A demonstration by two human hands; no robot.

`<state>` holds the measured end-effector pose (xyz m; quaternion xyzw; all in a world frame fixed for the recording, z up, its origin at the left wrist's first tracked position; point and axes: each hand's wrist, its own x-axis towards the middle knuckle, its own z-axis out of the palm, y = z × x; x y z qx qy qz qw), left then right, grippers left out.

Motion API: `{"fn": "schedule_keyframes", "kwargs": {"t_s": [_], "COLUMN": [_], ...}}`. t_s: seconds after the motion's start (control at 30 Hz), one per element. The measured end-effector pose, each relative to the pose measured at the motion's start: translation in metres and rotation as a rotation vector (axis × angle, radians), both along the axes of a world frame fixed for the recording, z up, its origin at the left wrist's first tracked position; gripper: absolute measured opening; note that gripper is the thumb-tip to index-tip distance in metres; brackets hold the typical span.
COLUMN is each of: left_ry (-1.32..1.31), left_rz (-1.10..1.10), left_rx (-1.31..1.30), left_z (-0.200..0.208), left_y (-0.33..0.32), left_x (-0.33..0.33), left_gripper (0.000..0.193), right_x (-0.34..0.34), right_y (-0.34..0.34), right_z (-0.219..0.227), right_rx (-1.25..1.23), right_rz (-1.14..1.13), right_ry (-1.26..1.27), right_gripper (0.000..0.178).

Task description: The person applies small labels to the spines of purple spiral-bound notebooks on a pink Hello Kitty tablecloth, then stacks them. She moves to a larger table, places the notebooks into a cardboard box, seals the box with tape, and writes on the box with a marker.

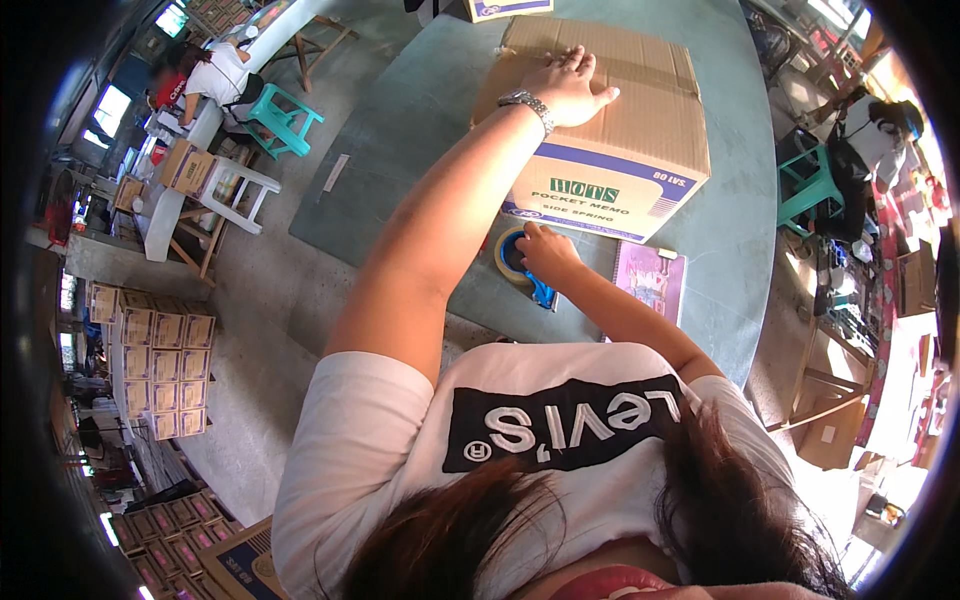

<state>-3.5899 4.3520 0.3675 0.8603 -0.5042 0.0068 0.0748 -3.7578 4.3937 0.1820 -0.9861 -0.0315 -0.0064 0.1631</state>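
Observation:
A large brown cardboard carton point(645, 125) with a purple-and-white printed side stands on the grey-green table point(390, 140) in front of me. My left hand point(568, 92), with a metal-band watch at the wrist, lies on the carton's top, fingers stretched out and thumb apart. Below the carton's near side, my right hand point(548, 254) has its fingers curled on a blue tape dispenser point(543, 294) fitted with a roll of tape. The fingertips are partly hidden at the roll's core. Just right of this hand lies a notebook point(650, 278) with a pinkish-purple cover.
A pale strip point(336, 173) lies on the table's left part. Stacked cartons point(165, 350) stand on the floor at left. Two people sit at a far-left bench near a teal stool point(283, 120). Another person point(870, 140) is at right by a teal chair point(812, 188).

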Motion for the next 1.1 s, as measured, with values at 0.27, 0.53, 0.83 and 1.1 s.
{"fn": "schedule_keyframes", "kwargs": {"t_s": [0.27, 0.53, 0.83, 1.1], "left_ry": [0.079, 0.037, 0.145, 0.053], "left_rz": [0.007, -0.049, -0.339, -0.415], "left_rx": [-0.031, -0.026, -0.039, -0.064], "left_z": [0.010, -0.002, -0.001, 0.009], "left_y": [0.012, 0.004, 0.013, 0.035], "left_x": [-0.007, 0.001, 0.048, 0.046], "left_gripper": [0.082, 0.080, 0.067, 0.061], "right_x": [-0.044, -0.050, -0.013, -0.044], "right_y": [-0.040, -0.032, -0.046, -0.094], "right_z": [0.011, 0.003, 0.054, 0.227], "right_rx": [0.136, -0.377, -0.225, 1.010], "right_rz": [-0.227, -0.010, 0.541, 0.027], "right_ry": [-0.330, -0.303, -0.061, -0.390], "right_gripper": [0.017, 0.022, 0.034, 0.040]}}
